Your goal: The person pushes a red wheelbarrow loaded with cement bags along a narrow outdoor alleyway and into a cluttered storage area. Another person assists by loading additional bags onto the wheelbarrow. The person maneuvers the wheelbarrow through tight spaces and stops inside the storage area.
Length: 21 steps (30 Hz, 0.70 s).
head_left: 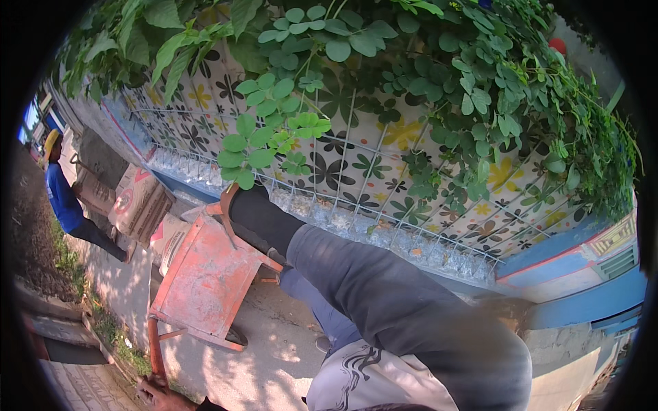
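The backdrop is filled by a white panel printed with black, green and yellow flowers, fronted by grey wire mesh. Its upper part is overhung by broad masses of green leafy foliage. Below, a pale concrete path is dappled with sunlight. On it, left of centre, a scuffed orange-red metal wheelbarrow is seen close beside the wall's base. A long dark-grey sleeve with a black lower section is stretched across the view toward the wheelbarrow's upper edge. Beneath it, part of a white shirt with a black wavy print is shown. At far left, a co-worker in a blue top, dark trousers and a yellow hat is seen standing near stacked, brownish printed sacks. The wheelbarrow's orange tubular handle is grasped near its lower end by the left hand, partly cut by the picture's dark rim. The right hand is hardly made out past the black section, so its grip cannot be told.
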Each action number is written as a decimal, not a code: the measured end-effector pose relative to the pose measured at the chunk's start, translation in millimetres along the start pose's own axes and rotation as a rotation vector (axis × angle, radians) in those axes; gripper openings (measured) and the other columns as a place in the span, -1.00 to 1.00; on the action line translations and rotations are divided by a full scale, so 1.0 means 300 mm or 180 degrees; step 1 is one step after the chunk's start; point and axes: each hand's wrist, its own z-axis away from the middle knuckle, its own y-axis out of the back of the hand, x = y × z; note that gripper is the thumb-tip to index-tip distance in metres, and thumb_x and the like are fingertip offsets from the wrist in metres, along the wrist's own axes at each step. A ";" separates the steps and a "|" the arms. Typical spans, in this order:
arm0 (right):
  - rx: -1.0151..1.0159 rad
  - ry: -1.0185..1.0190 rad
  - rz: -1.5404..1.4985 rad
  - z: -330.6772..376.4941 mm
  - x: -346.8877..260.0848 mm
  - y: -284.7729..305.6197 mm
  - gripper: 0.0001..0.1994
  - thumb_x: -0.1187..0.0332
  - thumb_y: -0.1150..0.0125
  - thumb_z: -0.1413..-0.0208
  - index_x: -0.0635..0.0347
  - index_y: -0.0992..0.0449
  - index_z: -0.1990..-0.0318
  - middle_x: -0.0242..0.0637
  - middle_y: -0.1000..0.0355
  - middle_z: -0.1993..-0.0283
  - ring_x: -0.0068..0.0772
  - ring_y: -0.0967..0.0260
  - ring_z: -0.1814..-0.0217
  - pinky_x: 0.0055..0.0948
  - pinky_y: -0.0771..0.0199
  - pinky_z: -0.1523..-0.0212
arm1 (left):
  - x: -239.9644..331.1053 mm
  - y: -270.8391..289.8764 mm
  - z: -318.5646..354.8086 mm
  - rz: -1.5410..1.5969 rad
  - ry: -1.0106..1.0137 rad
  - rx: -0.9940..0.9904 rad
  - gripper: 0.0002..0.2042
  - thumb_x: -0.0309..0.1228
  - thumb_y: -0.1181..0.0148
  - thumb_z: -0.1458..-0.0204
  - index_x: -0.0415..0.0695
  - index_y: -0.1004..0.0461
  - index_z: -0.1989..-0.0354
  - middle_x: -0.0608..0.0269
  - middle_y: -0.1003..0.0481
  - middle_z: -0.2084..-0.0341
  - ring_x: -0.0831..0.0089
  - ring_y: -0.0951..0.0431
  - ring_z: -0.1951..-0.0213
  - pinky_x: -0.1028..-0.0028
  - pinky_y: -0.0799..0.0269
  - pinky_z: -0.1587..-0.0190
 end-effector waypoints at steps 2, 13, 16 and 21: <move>0.0572 0.0191 0.0180 0.051 -0.006 -0.026 -0.79 0.25 -0.17 -0.02 -0.07 -0.61 0.18 -0.21 -0.55 0.15 -0.14 -0.50 0.11 -0.11 -0.45 0.25 | -0.029 0.032 -0.023 -0.0838 -0.0202 0.0098 -0.73 -0.33 -0.04 -0.27 -0.36 -0.44 0.18 0.30 -0.34 0.61 0.51 -0.33 0.51 0.49 -0.37 0.28; 0.2142 0.0253 0.0129 -0.045 -0.007 -0.207 -0.92 0.34 -0.22 0.12 -0.01 -0.64 0.50 -0.41 -0.53 0.47 -0.31 -0.48 0.41 -0.23 -0.35 0.51 | 0.057 0.054 0.020 -0.3054 -0.1246 -0.0329 -0.69 -0.29 0.07 -0.28 -0.17 -0.48 -0.05 -0.08 -0.51 0.29 0.00 -0.53 0.35 0.10 -0.43 0.27; 0.2387 0.0452 -0.0018 -0.050 -0.032 -0.215 -0.91 0.34 -0.21 0.11 0.01 -0.64 0.48 -0.38 -0.53 0.45 -0.29 -0.48 0.40 -0.23 -0.37 0.47 | 0.051 -0.044 0.028 -0.2733 -0.1490 -0.0459 -0.69 -0.30 0.07 -0.28 -0.18 -0.47 -0.05 -0.04 -0.50 0.32 0.04 -0.51 0.37 0.12 -0.43 0.25; 0.2566 0.0820 -0.0182 -0.034 -0.055 -0.235 -0.89 0.33 -0.20 0.08 0.05 -0.63 0.45 -0.33 -0.54 0.42 -0.26 -0.50 0.37 -0.23 -0.39 0.42 | 0.012 -0.304 0.057 -0.2031 -0.1895 -0.0898 -0.70 -0.32 0.06 -0.27 -0.20 -0.47 -0.05 0.01 -0.47 0.37 0.10 -0.48 0.40 0.15 -0.43 0.20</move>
